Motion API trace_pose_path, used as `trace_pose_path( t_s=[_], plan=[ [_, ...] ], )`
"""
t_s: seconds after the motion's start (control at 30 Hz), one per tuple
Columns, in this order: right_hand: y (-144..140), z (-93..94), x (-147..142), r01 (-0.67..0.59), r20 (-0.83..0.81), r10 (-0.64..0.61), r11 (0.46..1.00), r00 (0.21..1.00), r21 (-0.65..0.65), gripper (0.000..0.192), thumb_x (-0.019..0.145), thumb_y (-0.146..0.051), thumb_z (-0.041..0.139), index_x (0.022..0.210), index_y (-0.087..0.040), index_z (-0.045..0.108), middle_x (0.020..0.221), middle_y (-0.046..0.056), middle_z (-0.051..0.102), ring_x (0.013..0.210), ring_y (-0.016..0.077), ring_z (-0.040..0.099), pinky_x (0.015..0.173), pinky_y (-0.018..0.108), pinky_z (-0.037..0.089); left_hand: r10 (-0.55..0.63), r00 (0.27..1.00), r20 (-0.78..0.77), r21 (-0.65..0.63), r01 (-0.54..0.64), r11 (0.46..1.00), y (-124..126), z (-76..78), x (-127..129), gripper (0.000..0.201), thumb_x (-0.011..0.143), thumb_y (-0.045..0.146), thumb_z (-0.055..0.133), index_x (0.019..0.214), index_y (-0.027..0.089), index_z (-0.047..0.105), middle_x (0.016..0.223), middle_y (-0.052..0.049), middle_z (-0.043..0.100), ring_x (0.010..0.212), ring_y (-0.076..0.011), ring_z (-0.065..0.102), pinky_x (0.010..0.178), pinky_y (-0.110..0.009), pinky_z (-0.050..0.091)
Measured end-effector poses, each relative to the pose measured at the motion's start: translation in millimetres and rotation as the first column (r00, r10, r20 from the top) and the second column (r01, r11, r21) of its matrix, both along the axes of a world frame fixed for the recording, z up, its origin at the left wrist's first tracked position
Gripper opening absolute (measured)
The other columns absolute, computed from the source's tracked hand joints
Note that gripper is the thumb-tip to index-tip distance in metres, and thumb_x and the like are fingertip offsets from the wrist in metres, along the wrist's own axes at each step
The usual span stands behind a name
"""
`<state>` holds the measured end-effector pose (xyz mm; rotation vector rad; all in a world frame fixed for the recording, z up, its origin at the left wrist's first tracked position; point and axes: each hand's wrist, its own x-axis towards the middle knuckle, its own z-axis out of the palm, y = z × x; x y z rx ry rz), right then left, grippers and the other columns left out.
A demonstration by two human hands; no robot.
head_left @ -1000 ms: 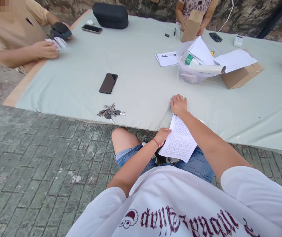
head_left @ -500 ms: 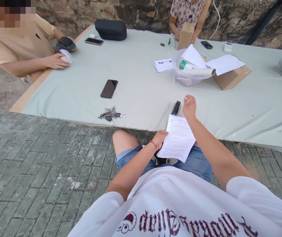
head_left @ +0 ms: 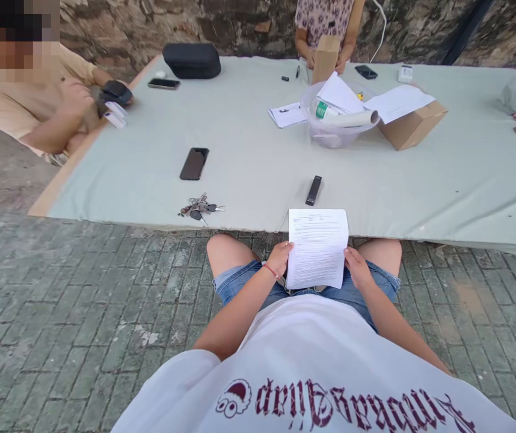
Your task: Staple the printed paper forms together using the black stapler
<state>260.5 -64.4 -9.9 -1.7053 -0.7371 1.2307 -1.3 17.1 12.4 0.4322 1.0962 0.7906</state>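
Observation:
Printed sheets of paper [head_left: 316, 249] are held over my lap, with their top end by the table's front edge. My left hand [head_left: 279, 258] is closed on the left edge of the sheets, thumb on top; a red string bracelet circles that wrist. The right edge is gripped by my right hand [head_left: 358, 268]. Just beyond the paper lies a narrow black object [head_left: 313, 190], which looks like a stapler. To the left on the table are a bunch of keys [head_left: 199, 207] and a dark phone [head_left: 194, 163].
A cloth-covered table [head_left: 249, 144] spans the view. On it stand a clear plastic tub [head_left: 330, 133] with papers and a roll, a cardboard box [head_left: 414, 126] and a black case [head_left: 192, 61]. Other people sit at the left, far and right sides.
My right hand has come back from above the table and taken hold of the sheets' right edge. The paper has straightened. The person at left has let go of a white item.

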Motion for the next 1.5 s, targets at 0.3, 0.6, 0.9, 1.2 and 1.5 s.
trace_pose_path(
  t_s=[0.3,0.6,0.9,1.2,1.5],
  plan=[
    [0.9,0.4,-2.8,-0.047,-0.166,0.045,0.999,0.985,-0.008,0.044,0.066,-0.064,0.085,0.087,-0.027,0.071,0.081,0.0,0.075,0.071,0.0208,0.068,0.065,0.035,0.058,0.063,0.998,-0.001,0.028,-0.063,0.998,0.7,-4.9,-5.6,0.04,0.064,0.041,0.094,0.082,0.015,0.07,0.081,-0.005,0.076,0.076,-0.0179,0.068,0.08,-0.032,0.054],
    [-1.9,5.0,-6.9,0.042,-0.27,-0.053,0.998,0.961,-0.047,0.041,0.06,-0.057,0.088,0.079,-0.026,0.069,0.078,0.0,0.075,0.069,0.0209,0.069,0.069,0.036,0.059,-0.163,0.969,0.183,0.01,0.164,0.986,-27.5,-5.5,-23.3,0.046,0.076,0.044,0.087,0.108,0.012,0.076,0.109,-0.015,0.079,0.105,-0.0265,0.074,0.1,-0.038,0.054],
    [-5.0,6.2,-6.9,0.086,-0.292,-0.097,0.995,0.952,-0.051,0.052,0.058,-0.057,0.095,0.089,-0.024,0.07,0.086,0.0,0.076,0.078,0.0199,0.069,0.069,0.032,0.055,-0.115,0.986,0.125,-0.016,0.118,0.993,-48.4,-25.0,-29.4,0.049,0.068,0.043,0.094,0.099,0.009,0.079,0.101,-0.016,0.081,0.102,-0.0319,0.075,0.107,-0.052,0.05],
    [-12.6,13.0,-7.5,0.077,-0.387,-0.097,0.995,0.917,-0.067,0.05,0.054,-0.051,0.099,0.08,-0.022,0.067,0.082,0.0,0.077,0.073,0.0186,0.068,0.074,0.035,0.056,-0.11,0.963,0.246,-0.04,0.123,0.992,-50.7,-28.9,-27.7,0.044,0.078,0.042,0.087,0.108,0.011,0.078,0.115,-0.017,0.079,0.116,-0.0352,0.072,0.114,-0.053,0.046],
    [-8.4,6.1,7.2,0.098,-0.199,-0.112,0.992,0.974,-0.077,0.043,0.06,-0.058,0.09,0.077,-0.024,0.072,0.079,0.002,0.077,0.072,0.0227,0.068,0.071,0.038,0.057,-0.072,0.957,0.28,-0.054,0.091,0.994,-55.4,-33.1,-25.1,0.04,0.083,0.039,0.082,0.11,0.01,0.076,0.114,-0.018,0.079,0.117,-0.0357,0.072,0.113,-0.055,0.048]
  ],
)
